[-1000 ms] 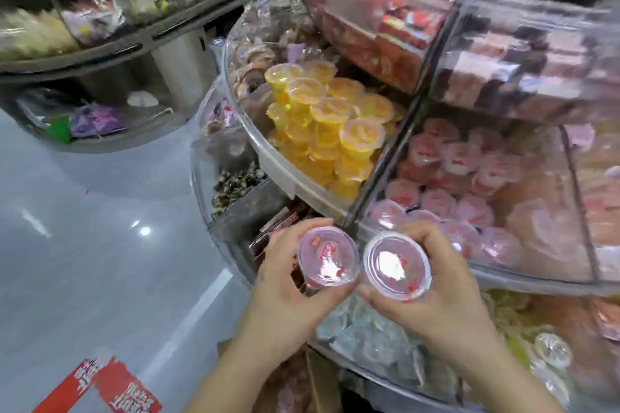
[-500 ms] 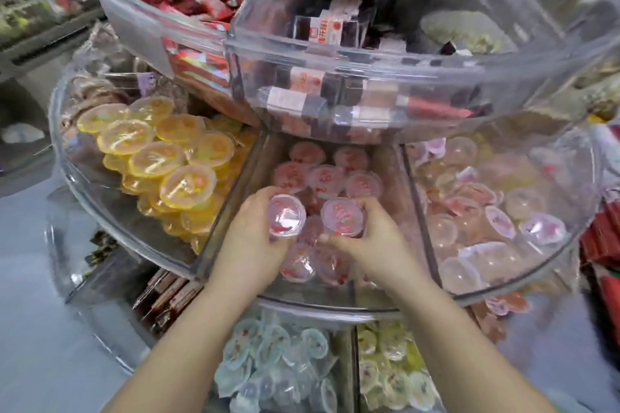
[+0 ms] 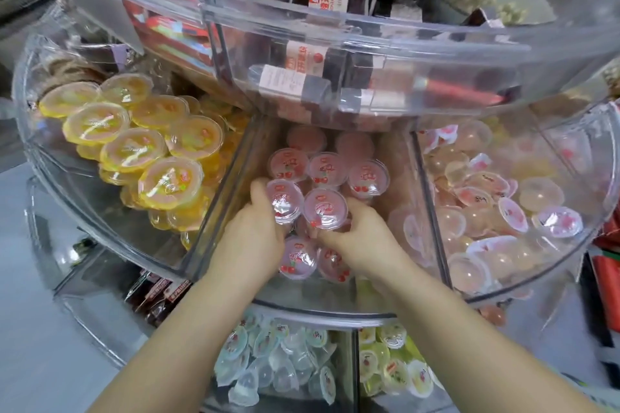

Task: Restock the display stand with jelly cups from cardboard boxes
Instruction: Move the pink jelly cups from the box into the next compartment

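Observation:
Both my hands reach into the middle compartment (image 3: 235,178) of a clear tiered display stand. My left hand (image 3: 258,231) grips a pink jelly cup (image 3: 284,200) with a clear lid. Beside it, my right hand (image 3: 362,238) grips a second pink jelly cup (image 3: 324,208). The two cups are upright and touch each other, set among several other pink cups (image 3: 328,169) standing in rows in the same compartment. More pink cups (image 3: 298,258) lie just below my fingers.
Yellow jelly cups (image 3: 134,149) fill the compartment to the left, pale loose cups (image 3: 486,198) the one to the right. An upper clear tier (image 3: 369,43) with wrapped snacks overhangs close above. A lower tier holds bluish cups (image 3: 268,369) and greenish cups (image 3: 389,369).
My hands moved forward from in front of the stand into the middle compartment, carrying the two pink cups down among the others. The camera came closer.

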The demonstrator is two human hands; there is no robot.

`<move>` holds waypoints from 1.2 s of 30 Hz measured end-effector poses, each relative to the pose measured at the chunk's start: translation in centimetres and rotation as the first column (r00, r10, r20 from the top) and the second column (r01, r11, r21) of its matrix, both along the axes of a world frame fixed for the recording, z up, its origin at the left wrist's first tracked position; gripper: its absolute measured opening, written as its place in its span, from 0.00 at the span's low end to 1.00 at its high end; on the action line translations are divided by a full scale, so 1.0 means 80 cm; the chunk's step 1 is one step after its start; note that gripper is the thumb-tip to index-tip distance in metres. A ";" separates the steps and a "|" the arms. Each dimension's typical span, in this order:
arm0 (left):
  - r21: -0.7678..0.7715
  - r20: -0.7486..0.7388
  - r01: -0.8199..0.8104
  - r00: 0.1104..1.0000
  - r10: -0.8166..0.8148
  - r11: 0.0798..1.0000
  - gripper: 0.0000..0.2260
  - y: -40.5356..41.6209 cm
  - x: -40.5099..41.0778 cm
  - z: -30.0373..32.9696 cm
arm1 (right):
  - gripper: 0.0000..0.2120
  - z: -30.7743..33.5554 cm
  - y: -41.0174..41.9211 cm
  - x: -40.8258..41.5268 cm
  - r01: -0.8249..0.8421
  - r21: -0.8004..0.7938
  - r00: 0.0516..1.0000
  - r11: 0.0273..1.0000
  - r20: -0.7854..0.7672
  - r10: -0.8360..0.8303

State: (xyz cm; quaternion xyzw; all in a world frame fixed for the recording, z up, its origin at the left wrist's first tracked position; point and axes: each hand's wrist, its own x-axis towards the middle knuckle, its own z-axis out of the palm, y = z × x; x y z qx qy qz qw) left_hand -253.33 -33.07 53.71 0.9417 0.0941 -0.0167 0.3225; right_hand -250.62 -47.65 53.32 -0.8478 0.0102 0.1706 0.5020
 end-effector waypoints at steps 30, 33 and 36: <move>0.083 0.381 0.213 0.896 -0.228 0.974 0.14 0.037 -0.064 0.035 | 0.13 0.041 -0.027 -0.027 -0.091 -0.438 0.973 0.894 0.151 0.173; 0.128 0.506 0.203 0.828 -0.240 0.971 0.10 0.072 -0.107 0.036 | 0.07 0.069 0.005 -0.050 -0.137 -0.317 0.940 0.938 0.256 0.224; -0.093 0.517 0.089 0.856 -0.028 0.992 0.07 0.114 -0.161 0.020 | 0.06 0.087 0.065 -0.086 -0.354 -0.106 0.896 0.929 0.247 0.369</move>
